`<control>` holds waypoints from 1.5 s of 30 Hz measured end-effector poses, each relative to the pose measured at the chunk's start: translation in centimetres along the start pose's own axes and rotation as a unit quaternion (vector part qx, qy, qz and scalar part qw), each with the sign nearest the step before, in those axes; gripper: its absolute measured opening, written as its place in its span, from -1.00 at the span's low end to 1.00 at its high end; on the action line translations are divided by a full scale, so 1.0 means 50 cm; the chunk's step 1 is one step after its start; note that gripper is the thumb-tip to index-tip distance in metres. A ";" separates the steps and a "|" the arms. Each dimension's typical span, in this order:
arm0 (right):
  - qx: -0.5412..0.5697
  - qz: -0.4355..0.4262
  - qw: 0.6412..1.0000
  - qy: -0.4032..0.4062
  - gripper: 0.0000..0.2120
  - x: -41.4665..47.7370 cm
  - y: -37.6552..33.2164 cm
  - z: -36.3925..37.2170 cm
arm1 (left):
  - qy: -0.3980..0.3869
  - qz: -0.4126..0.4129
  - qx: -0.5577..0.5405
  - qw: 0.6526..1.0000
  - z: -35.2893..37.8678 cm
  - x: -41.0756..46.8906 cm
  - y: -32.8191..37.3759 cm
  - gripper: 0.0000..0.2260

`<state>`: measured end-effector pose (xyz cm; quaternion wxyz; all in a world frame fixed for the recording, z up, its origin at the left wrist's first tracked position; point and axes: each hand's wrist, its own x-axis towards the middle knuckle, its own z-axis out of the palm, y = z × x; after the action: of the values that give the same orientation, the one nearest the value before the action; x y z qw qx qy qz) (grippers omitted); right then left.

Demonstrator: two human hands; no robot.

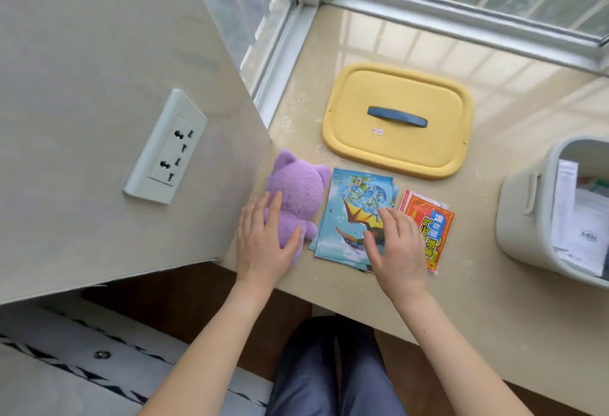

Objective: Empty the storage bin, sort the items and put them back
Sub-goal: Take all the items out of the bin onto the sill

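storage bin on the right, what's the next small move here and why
Probably lift the right hand off the blue picture cards and reach into the storage bin for another item. White packets remain inside it, while the purple plush under the left hand, the cards and the red packet already lie in a row, and the yellow lid is off.

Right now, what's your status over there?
Left hand flat on purple plush. Right hand flat on blue cards. Bin open, papers inside. Yellow lid aside.
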<state>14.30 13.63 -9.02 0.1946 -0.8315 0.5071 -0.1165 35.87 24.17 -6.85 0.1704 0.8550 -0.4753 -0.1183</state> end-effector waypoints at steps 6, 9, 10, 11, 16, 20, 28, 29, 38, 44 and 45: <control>0.006 0.007 0.998 0.065 -0.52 -0.026 -0.055 -0.196 | 0.054 0.126 -0.051 0.989 -0.175 -0.022 0.142 -0.58; 0.004 0.013 0.996 0.090 -0.52 -0.064 -0.059 -0.282 | 0.066 0.180 -0.066 0.979 -0.228 -0.045 0.206 -0.59; 0.003 0.017 0.995 0.097 -0.52 -0.079 -0.056 -0.306 | 0.064 0.194 -0.071 0.976 -0.237 -0.053 0.225 -0.59; -0.003 0.022 0.994 0.103 -0.52 -0.096 -0.052 -0.327 | 0.060 0.204 -0.078 0.974 -0.243 -0.061 0.243 -0.59; -0.036 0.043 0.989 0.138 -0.56 -0.198 -0.006 -0.406 | 0.035 0.256 -0.086 0.962 -0.229 -0.104 0.330 -0.58; -0.051 0.073 0.987 0.134 -0.55 -0.277 0.071 -0.431 | 0.004 0.298 -0.080 0.951 -0.182 -0.144 0.398 -0.59; -0.051 0.111 0.987 0.107 -0.54 -0.379 0.297 -0.499 | -0.051 0.306 -0.054 0.949 -0.043 -0.267 0.584 -0.59; -0.051 0.109 0.987 0.104 -0.54 -0.385 0.330 -0.519 | -0.053 0.299 -0.052 0.951 -0.035 -0.279 0.622 -0.59; -0.045 0.085 0.986 0.134 -0.55 -0.361 0.545 -0.720 | -0.039 0.295 -0.052 0.953 -0.011 -0.306 0.933 -0.59; -0.022 0.074 0.984 0.159 -0.56 -0.292 0.595 -0.770 | 0.002 0.303 -0.065 0.951 -0.013 -0.242 1.007 -0.61; -0.017 0.075 0.984 0.160 -0.55 -0.281 0.602 -0.768 | 0.003 0.299 -0.064 0.952 -0.007 -0.230 1.009 -0.62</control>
<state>-31.16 5.88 12.19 0.1048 -0.7652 0.5945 -0.2239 -8.95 9.32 14.29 0.2536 0.6614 -0.7001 -0.0899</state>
